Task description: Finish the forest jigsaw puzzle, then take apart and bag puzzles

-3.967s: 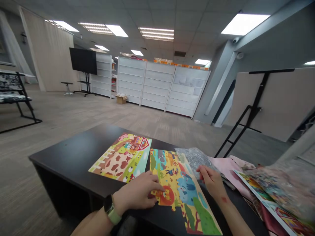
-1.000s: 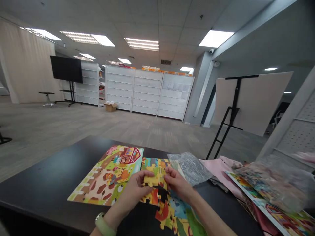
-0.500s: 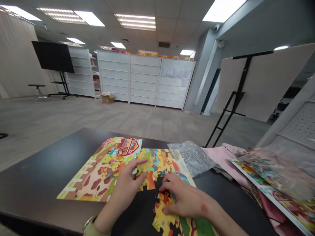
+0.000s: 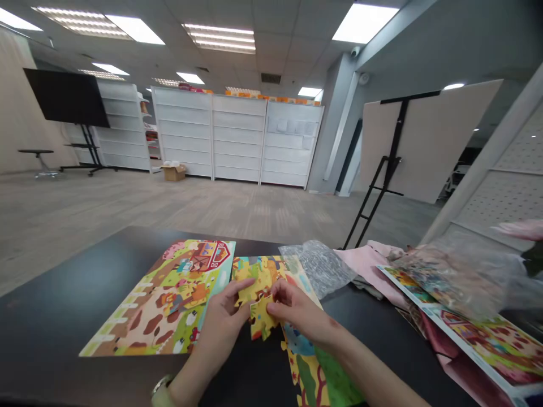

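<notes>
A farm puzzle board [image 4: 161, 302] lies flat on the black table [image 4: 63, 305]. Beside it on the right lies a second, animal-themed puzzle [image 4: 316, 370], partly pulled apart. My left hand [image 4: 223, 325] and my right hand [image 4: 297, 311] meet above the gap, both pinching a yellow and orange chunk of puzzle pieces [image 4: 261, 316] lifted off the table. The far part of that puzzle [image 4: 258, 268] still lies behind my fingers. A watch [image 4: 159, 390] is on my left wrist.
A crumpled clear plastic bag [image 4: 320, 265] lies right of the puzzles, then pink cloth [image 4: 369, 260] and more puzzle boards under plastic [image 4: 466, 322]. An easel with a board [image 4: 390, 152], white shelving [image 4: 237, 138] and a screen on a stand [image 4: 63, 99] stand across the floor.
The animal puzzle was whole four seconds ago; it is now broken apart. My right hand has come up from the lower pieces and joined the left on the lifted chunk.
</notes>
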A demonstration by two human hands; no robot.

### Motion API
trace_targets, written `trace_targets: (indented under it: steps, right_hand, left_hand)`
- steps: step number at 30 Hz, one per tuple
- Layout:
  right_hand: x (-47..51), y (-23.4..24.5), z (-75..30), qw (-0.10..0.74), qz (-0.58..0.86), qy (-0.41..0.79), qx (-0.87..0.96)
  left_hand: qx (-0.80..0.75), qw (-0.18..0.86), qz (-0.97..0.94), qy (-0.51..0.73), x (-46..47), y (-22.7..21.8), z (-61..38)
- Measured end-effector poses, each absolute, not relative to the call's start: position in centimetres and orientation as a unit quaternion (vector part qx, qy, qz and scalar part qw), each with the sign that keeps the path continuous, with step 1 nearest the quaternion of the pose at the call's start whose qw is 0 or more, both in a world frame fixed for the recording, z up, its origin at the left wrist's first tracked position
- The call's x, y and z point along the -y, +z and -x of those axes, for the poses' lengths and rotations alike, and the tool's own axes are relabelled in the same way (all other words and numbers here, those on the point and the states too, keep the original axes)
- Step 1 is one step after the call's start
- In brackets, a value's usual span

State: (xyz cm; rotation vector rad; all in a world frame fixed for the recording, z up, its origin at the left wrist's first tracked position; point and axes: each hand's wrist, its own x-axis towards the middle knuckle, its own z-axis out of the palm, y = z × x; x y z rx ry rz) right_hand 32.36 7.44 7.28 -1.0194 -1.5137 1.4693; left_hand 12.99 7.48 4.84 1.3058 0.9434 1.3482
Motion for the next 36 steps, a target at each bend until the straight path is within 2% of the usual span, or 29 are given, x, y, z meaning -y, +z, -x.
trace_targets:
  steps: [2, 4, 7, 10, 16, 21, 25, 27, 31, 33, 36]
  right_hand:
    - [-7.4, 7.3, -32.5, 0.393, 0.373, 0.630, 0.557]
    - [-7.5, 7.8, -32.9, 0.420, 0.352, 0.648, 0.529]
    - [-7.7, 8.5, -33.7, 0.478, 0.333, 0.639, 0.502]
    - [-8.3, 8.1, -34.1, 0.493, 0.349, 0.617, 0.505]
    - [-9.5, 5.6, -34.0, 0.485, 0.411, 0.526, 0.565]
    - [-9.9, 5.6, -34.2, 0.550, 0.382, 0.485, 0.563]
    - [-9.9, 6.0, -34.2, 0.587, 0.350, 0.497, 0.535]
    - [-9.9, 5.5, -33.9, 0.582, 0.351, 0.503, 0.534]
    - [-10.1, 3.9, -33.2, 0.501, 0.430, 0.473, 0.583]
    - [-10.4, 3.6, -33.5, 0.486, 0.446, 0.460, 0.595]
    - [-11.1, 4.2, -35.0, 0.507, 0.447, 0.456, 0.579]
  left_hand:
    - [-0.354, 0.573, -0.470, 0.570, -7.2, 5.0, -13.4]
    - [-0.353, 0.597, -0.418, 0.587, -7.2, 5.1, -13.5]
    - [-0.421, 0.524, -0.416, 0.613, -7.6, 5.0, -13.3]
    - [-0.465, 0.473, -0.458, 0.592, -8.0, 4.6, -13.6]
    - [-0.435, 0.534, -0.492, 0.532, -8.1, 4.0, -15.0]
    - [-0.415, 0.562, -0.468, 0.541, -8.3, 3.2, -15.0]
    - [-0.412, 0.560, -0.462, 0.551, -8.1, 3.2, -14.8]
    - [-0.400, 0.557, -0.494, 0.534, -8.0, 3.2, -14.9]
    - [-0.378, 0.568, -0.558, 0.472, -8.3, 3.0, -15.4]
    - [-0.403, 0.529, -0.595, 0.452, -8.6, 3.0, -15.3]
    - [-0.451, 0.357, -0.702, 0.420, -8.8, 3.2, -14.6]
